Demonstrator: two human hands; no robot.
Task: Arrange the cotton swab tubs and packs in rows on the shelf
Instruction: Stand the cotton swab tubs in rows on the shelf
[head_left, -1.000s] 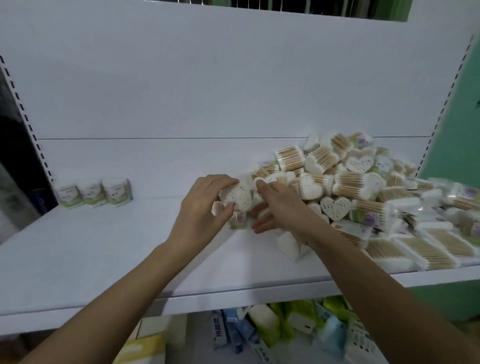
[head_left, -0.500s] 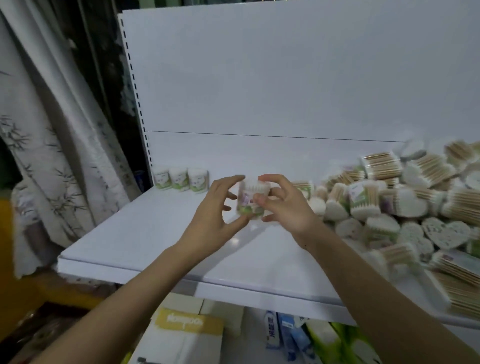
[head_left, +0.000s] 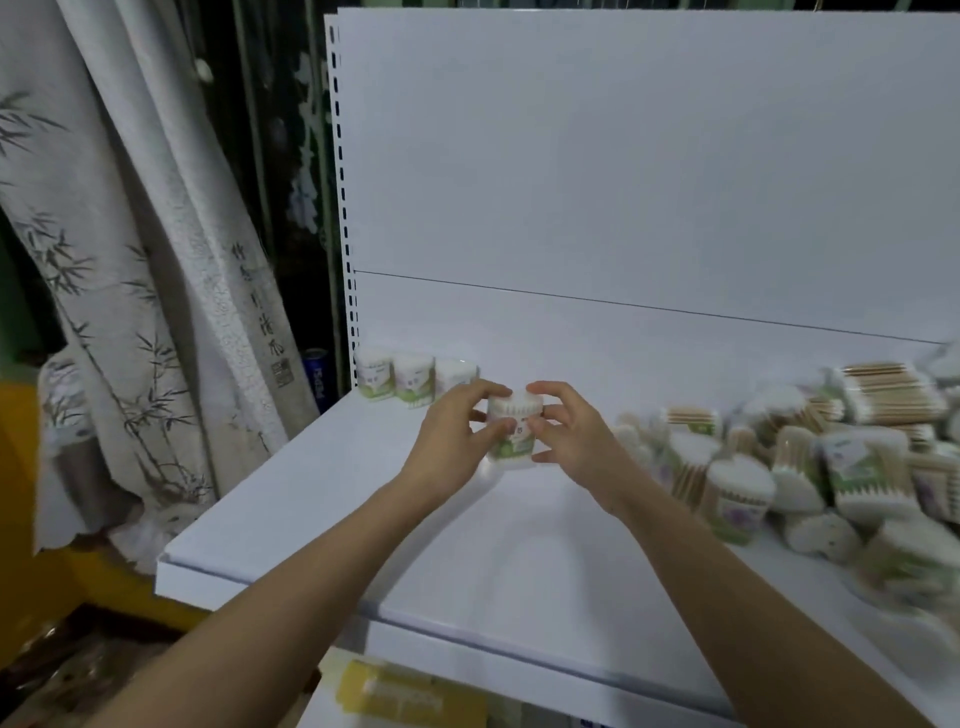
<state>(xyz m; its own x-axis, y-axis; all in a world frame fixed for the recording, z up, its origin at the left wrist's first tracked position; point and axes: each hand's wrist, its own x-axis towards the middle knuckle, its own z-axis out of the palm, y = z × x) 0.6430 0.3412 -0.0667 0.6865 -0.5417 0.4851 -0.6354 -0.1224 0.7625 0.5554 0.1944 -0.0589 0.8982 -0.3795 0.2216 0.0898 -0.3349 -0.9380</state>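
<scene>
**One tub held between both hands over the shelf**

We see a single round tub of cotton swabs caught between our two hands, upright, its white swab tips showing at the top and a green label low on its side. The left hand sits at the tub's nine o'clock, thumb and fingers curled onto its side. The right hand sits at three o'clock, fingertips pinching the opposite side. Whether the tub's base touches the white shelf or hangs just above it, we cannot tell.

At about eleven o'clock from the hands, against the back panel, three matching tubs stand in a row, side by side; the nearest of them is partly hidden behind the left hand's fingers.

At three o'clock, a loose heap of tubs and packs spreads across the shelf, blurred, lying at all angles.

Off the shelf at nine o'clock hangs a curtain printed with bamboo.
</scene>
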